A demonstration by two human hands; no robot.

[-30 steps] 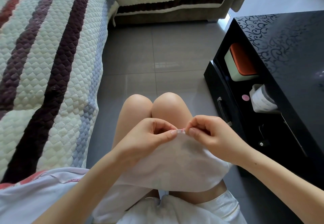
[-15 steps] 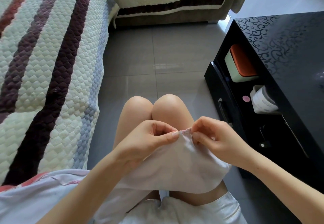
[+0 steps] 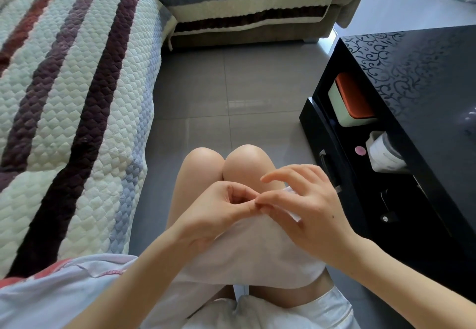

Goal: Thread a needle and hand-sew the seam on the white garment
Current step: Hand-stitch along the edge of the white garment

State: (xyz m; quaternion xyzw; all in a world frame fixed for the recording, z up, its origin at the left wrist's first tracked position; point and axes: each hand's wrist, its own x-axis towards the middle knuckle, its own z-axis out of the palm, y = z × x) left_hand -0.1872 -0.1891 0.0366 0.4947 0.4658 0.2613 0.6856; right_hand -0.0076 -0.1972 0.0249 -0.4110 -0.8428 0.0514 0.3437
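The white garment [image 3: 247,251] lies draped over my lap and knees. My left hand [image 3: 219,213] pinches its top edge between thumb and forefinger, the other fingers curled under. My right hand [image 3: 304,205] reaches across from the right; its thumb and middle fingertips meet the same spot on the edge, pinching there, while the index finger sticks out to the left above. The needle and thread are too small to make out between the fingertips.
A quilted striped sofa cover [image 3: 72,122] fills the left side. A black glossy coffee table [image 3: 417,92] stands at the right; its open shelf holds an orange-lidded box [image 3: 353,102] and a white container [image 3: 383,153]. Grey tiled floor [image 3: 226,97] lies ahead.
My right hand has shifted left over the garment edge and spread its fingers, the index now lifted. The left hand keeps its pinch. The camera moved slightly.
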